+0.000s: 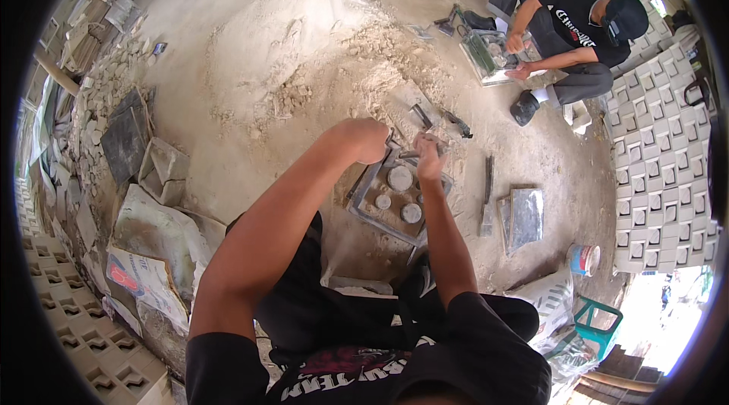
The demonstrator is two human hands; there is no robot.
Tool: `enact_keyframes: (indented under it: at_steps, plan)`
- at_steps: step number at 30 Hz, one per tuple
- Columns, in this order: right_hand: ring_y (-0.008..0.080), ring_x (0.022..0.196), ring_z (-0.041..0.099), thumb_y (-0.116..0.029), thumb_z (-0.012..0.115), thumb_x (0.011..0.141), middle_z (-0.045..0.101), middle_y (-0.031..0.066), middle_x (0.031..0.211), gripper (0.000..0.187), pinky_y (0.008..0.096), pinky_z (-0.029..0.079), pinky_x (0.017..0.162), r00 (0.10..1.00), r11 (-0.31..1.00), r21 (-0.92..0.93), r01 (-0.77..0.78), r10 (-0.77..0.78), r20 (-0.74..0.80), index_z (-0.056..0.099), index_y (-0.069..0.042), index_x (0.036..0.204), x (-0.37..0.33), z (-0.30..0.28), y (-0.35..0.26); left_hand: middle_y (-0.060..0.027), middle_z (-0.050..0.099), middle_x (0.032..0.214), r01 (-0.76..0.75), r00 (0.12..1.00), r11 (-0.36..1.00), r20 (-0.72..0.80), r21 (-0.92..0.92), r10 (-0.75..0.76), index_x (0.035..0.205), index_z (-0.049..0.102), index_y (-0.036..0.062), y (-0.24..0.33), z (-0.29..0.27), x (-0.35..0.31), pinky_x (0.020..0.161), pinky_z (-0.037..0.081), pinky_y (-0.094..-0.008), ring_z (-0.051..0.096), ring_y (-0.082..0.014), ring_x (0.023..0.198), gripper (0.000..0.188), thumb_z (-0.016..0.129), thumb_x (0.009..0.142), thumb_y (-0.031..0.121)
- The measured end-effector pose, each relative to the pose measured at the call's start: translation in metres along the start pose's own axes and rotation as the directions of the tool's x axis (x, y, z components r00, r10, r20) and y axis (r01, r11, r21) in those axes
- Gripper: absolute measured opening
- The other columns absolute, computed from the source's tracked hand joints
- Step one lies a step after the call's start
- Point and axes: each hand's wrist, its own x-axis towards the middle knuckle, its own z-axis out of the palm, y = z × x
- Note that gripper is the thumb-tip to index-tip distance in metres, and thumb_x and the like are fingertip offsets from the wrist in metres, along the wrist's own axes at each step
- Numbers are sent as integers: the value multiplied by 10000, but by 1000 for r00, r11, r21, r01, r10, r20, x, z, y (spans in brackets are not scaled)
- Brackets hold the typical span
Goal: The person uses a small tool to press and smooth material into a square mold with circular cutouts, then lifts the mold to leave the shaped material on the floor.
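Note:
On the dusty floor before me lies a square metal mould (357, 210) with round, pale discs (400, 178) of different sizes inside it. At its far left corner my left hand (366, 141) is closed in a fist; what its fingers wrap is hidden. My right hand (430, 154) is closed at the far right side of the mould, next to a short dark bar; whether it grips that bar I cannot tell. Just beyond both hands, a dusty flat board (410, 97) lies with dark metal pieces (458, 124) on and beside it.
A wide heap of pale powder (296, 40) spreads beyond my hands. A co-worker (581, 25) crouches at far right over another mould (486, 56). Flat plates (525, 217) and a long bar (487, 196) lie right. Stacked blocks (661, 154), a bucket (584, 260) and rubble (102, 120) stand around.

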Motion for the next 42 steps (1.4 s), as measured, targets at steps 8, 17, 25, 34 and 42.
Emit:
enact_keyframes:
  at_steps: [8, 17, 25, 34, 42]
  plan:
    - [82, 572, 330, -46, 476, 811, 426, 7, 621, 247, 255, 245, 517, 996, 996, -56, 75, -72, 59, 349, -70, 600, 5, -19, 9, -231, 631, 1113, 8, 999, 998, -38, -61, -11, 1235, 563, 33, 20, -25, -33, 861, 490, -454, 611, -371, 1041, 453, 439, 801, -7]
    - [94, 539, 341, -59, 482, 838, 374, -8, 563, 259, 281, 260, 500, 998, 998, -59, -18, 21, 51, 389, -52, 596, 7, -11, 12, -231, 636, 1090, -8, 1000, 995, -25, -97, 5, 1255, 539, 27, 2, -15, -25, 879, 481, -454, 606, -379, 1035, 421, 447, 843, 37]
    - [99, 484, 387, -152, 537, 957, 408, -4, 510, 450, 282, 356, 492, 986, 968, -219, -124, 96, -134, 404, -78, 534, 44, 11, -4, -210, 626, 1152, 23, 999, 998, 43, -52, -21, 1252, 551, 66, 2, -19, -6, 912, 465, -441, 593, -358, 1082, 383, 496, 924, 255]
    - [70, 524, 441, -381, 565, 964, 480, -15, 545, 488, 273, 340, 460, 992, 903, -430, 23, -76, -105, 517, -31, 627, 62, 25, -53, -187, 631, 1173, 89, 996, 995, 15, -52, -89, 1234, 563, 36, -22, -15, 35, 927, 458, -427, 596, -332, 1092, 466, 509, 917, 374]
    - [57, 522, 392, -376, 541, 978, 450, -37, 553, 502, 264, 309, 464, 866, 923, -383, -31, -167, -472, 509, -16, 629, 39, 20, -56, -191, 605, 1224, 32, 998, 999, 56, -26, -31, 1254, 554, 34, 6, -17, 41, 949, 451, -423, 575, -342, 1133, 495, 501, 913, 388]
